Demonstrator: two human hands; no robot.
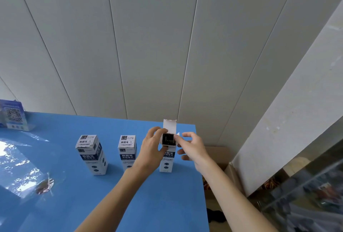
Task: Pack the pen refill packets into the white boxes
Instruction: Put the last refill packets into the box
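Note:
Three tall white boxes with dark blue print stand upright in a row on the blue table. The left box and the middle box have their tops closed. The right box is open, its lid flap sticking up, and dark refill ends show in its mouth. My left hand grips this box near its top from the left. My right hand is at the top right edge, fingertips touching the side flap.
A blue QR-code stand sits at the table's far left. A clear plastic wrapper lies on the left of the table. Cardboard boxes sit on the floor past the table's right edge, with cluttered shelving further right.

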